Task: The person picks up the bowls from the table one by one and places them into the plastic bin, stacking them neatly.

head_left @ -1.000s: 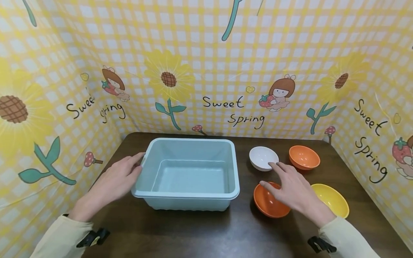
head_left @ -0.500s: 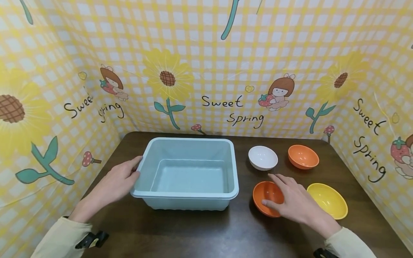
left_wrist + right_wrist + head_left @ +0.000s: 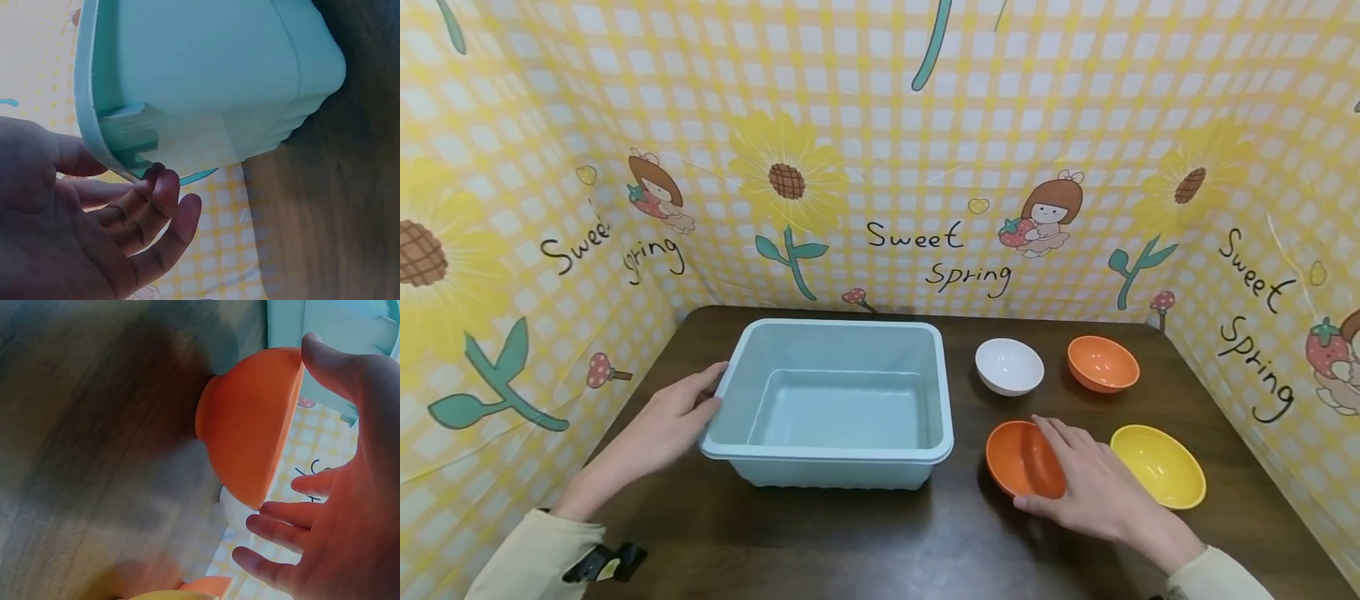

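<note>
My left hand (image 3: 668, 421) is at the left rim of a light blue plastic tub (image 3: 825, 454). In the left wrist view its fingers (image 3: 165, 190) are loosely bent at the tub's rim, near a corner. My right hand (image 3: 1097, 487) spans an orange-red bowl (image 3: 1017, 458), its thumb at the near rim and its fingers over the far right side. The right wrist view shows the thumb at one edge of this bowl (image 3: 253, 419) and the other fingers (image 3: 275, 530), spread and fairly straight, by the opposite edge. The bowl sits upright on the table.
Behind the orange-red bowl stand a white bowl (image 3: 1009, 367) and a lighter orange bowl (image 3: 1102, 364). A yellow bowl (image 3: 1159, 468) is just right of my right hand. The dark wooden table (image 3: 820, 542) is enclosed by yellow checked cloth (image 3: 880, 150).
My right hand has moved from above the white and orange-red bowls down and back, so thumb and fingers now straddle the orange-red bowl. The left hand has stayed at the tub's rim.
</note>
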### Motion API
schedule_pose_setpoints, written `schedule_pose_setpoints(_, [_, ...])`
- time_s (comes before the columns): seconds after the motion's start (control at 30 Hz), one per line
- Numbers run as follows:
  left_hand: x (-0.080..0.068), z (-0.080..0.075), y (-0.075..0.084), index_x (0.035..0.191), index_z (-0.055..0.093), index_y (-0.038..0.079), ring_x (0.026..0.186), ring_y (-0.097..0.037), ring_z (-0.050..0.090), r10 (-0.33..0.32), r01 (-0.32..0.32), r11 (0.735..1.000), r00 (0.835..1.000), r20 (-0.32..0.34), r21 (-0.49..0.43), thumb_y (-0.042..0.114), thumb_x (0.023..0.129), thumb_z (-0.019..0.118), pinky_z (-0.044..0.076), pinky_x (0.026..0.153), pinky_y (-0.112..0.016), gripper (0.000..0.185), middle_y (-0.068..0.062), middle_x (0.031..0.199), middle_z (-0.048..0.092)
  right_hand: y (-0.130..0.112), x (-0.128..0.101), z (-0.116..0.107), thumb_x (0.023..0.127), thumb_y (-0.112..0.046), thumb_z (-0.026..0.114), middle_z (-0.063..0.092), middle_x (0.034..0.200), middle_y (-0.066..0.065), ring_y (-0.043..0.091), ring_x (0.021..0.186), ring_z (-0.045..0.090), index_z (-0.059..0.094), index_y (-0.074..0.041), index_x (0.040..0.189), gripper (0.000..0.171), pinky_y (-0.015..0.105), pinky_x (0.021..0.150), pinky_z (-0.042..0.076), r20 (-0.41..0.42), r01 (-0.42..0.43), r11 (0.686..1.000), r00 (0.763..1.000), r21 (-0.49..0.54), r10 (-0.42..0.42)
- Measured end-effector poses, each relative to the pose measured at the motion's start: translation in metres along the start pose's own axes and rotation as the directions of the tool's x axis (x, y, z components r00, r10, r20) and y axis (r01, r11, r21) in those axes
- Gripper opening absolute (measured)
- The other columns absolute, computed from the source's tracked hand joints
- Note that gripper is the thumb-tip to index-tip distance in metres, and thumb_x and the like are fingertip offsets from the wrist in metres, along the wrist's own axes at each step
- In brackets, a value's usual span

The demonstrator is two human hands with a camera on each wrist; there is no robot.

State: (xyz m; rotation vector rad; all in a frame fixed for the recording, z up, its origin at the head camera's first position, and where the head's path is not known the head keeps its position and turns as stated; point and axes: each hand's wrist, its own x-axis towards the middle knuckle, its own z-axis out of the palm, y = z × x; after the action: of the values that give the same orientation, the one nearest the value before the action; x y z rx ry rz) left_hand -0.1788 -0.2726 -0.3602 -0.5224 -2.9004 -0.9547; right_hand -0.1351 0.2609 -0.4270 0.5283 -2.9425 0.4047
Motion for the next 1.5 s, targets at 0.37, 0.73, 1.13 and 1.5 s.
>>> schedule_pose_setpoints(0.37, [-0.006,0.007,-0.008,0.157,0.039,-0.004,0.124,-0.040,0.061,-0.073,0.066,0.973,0.997,-0.023,-0.220,0.009,0.110,0.048,0.052,0.086,-0.030,0.050,-0.029,0.142,0.059,0.006,-0.007,0.006,0.073,-0.067,0.087,0.059,0.143,0.022,0.039,0.121,0.059,0.047,0.000,0.153,0.111,0.060,0.096,0.049,0.012,-0.009,0.999,1.000,0.048,0.008])
schedule_pose_setpoints(0.73, [-0.006,0.011,-0.015,0.157,0.035,-0.007,0.127,-0.031,0.058,-0.053,0.042,0.913,0.999,-0.014,-0.405,0.005,0.111,0.046,0.053,0.086,-0.023,0.049,-0.033,0.149,0.052,0.011,-0.008,0.006,0.075,-0.066,0.087,0.060,0.143,0.017,0.034,0.119,0.059,0.046,-0.001,0.154,0.110,0.056,0.092,0.053,-0.002,-0.011,0.996,1.000,0.086,0.012])
schedule_pose_setpoints(1.13, [-0.008,0.009,-0.015,0.158,0.033,-0.006,0.124,-0.015,0.060,-0.069,0.063,0.894,0.998,0.003,-0.444,0.006,0.112,0.044,0.054,0.087,-0.023,0.049,-0.033,0.152,0.049,0.016,-0.008,0.011,0.072,-0.067,0.089,0.057,0.147,0.019,0.037,0.126,0.056,0.040,0.002,0.156,0.119,0.058,0.096,0.052,0.001,-0.041,0.986,0.999,0.160,0.041])
schedule_pose_setpoints(1.5, [-0.008,0.009,-0.013,0.159,0.032,-0.004,0.130,-0.032,0.057,-0.097,0.093,0.889,0.995,0.016,-0.448,0.007,0.112,0.043,0.055,0.087,-0.025,0.050,-0.032,0.154,0.047,0.018,-0.008,0.015,0.068,-0.065,0.093,0.057,0.144,0.022,0.039,0.126,0.055,0.040,0.003,0.155,0.123,0.060,0.096,0.051,-0.017,-0.034,0.979,0.999,0.202,0.039])
